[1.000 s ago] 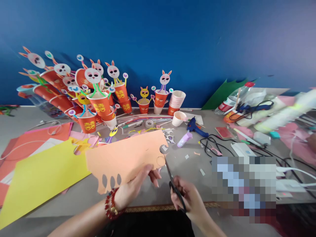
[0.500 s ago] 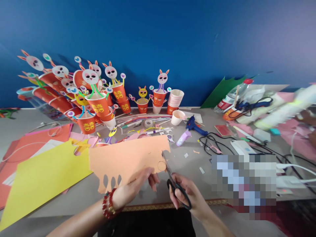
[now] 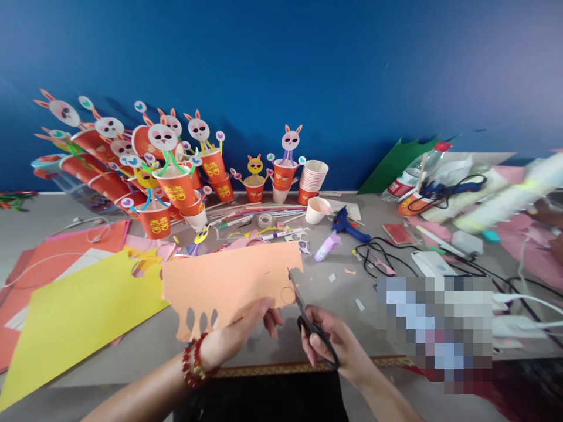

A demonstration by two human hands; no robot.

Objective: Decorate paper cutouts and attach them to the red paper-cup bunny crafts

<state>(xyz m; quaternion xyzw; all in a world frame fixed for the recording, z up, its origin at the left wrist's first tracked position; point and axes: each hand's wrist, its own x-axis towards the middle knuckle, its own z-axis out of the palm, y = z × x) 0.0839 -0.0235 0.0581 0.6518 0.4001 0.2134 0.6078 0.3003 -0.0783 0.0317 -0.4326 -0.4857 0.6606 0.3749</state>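
A peach-coloured sheet of paper (image 3: 229, 275) with cut-out gaps along its lower left edge is held up by my left hand (image 3: 248, 328), thumb on top and fingers underneath. Near its right edge a small circle is drawn in outline. My right hand (image 3: 332, 340) grips black-handled scissors (image 3: 319, 340) by the loops. Their blades reach up over the paper's right edge, just beside the drawn circle. Red beaded bracelets circle my left wrist.
Orange cups with paper rabbit figures (image 3: 171, 181) crowd the back left. Yellow paper (image 3: 88, 322) lies at left. Behind the paper are pens, a purple glue bottle (image 3: 328, 247) and a blue glue gun (image 3: 347, 224). Black cables and a white power strip (image 3: 433, 264) lie right.
The left end of the peach paper has shifted slightly right. The scissors' handle loops look a little closer together, with both hands in nearly the same place.
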